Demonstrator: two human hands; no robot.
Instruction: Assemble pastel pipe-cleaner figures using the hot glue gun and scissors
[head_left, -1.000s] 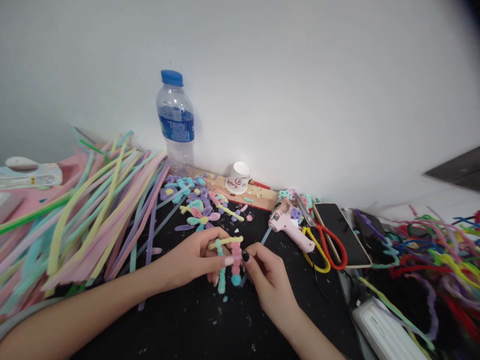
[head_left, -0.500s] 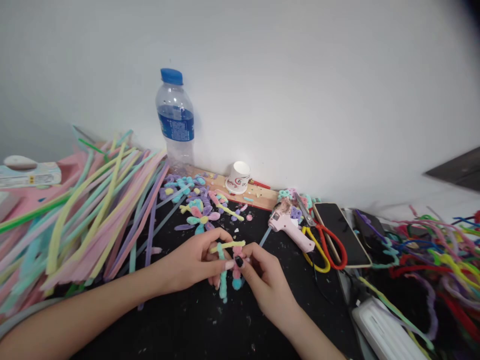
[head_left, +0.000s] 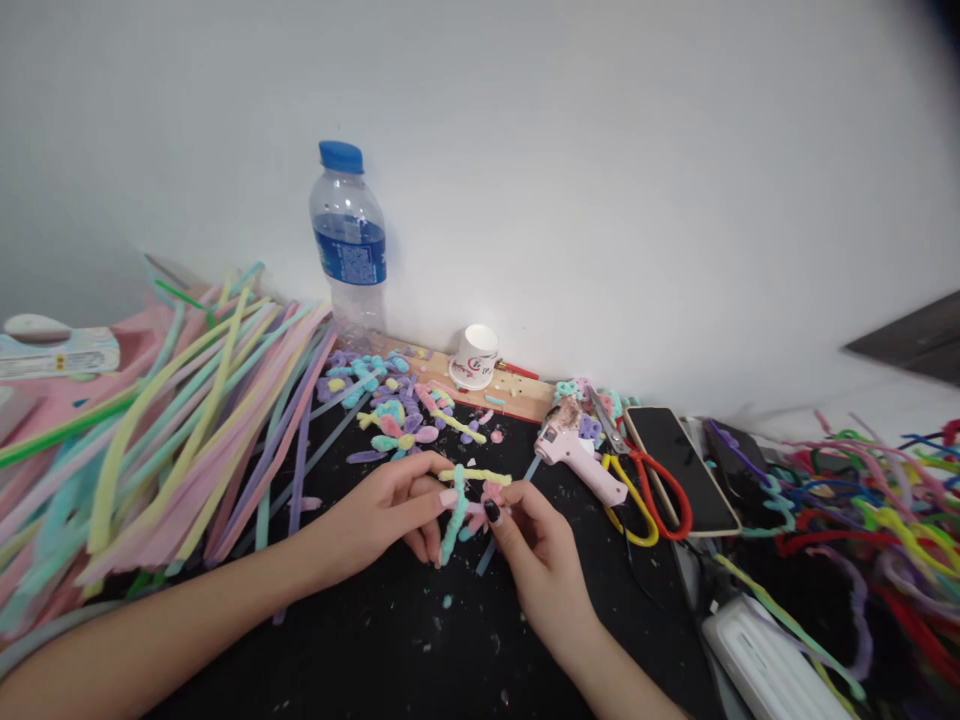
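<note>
My left hand point(head_left: 405, 510) pinches a turquoise fuzzy stem piece point(head_left: 454, 520) between thumb and fingers, above the black work surface point(head_left: 405, 640). A yellow fuzzy piece point(head_left: 480, 477) crosses at the top of the turquoise one and reaches toward my right hand point(head_left: 532, 530). The fingers of that hand are closed on a pink fuzzy piece point(head_left: 493, 493), the dark thumbnail facing up. The pieces meet between the two hands; exactly how they join cannot be made out.
Long pastel stems point(head_left: 217, 430) cover the left side. Behind the hands are fuzzy flowers point(head_left: 405, 440), a bottle point(head_left: 350, 240) and a paper cup point(head_left: 474, 357). Rightward lie a pink glue gun point(head_left: 581, 462), scissors point(head_left: 664, 495), a phone point(head_left: 682, 470) and a white power strip point(head_left: 772, 655).
The pink piece has turned from hanging upright to slanting, and the yellow and turquoise pieces have shifted right and up. Both hands keep their grip, the right one slightly further right.
</note>
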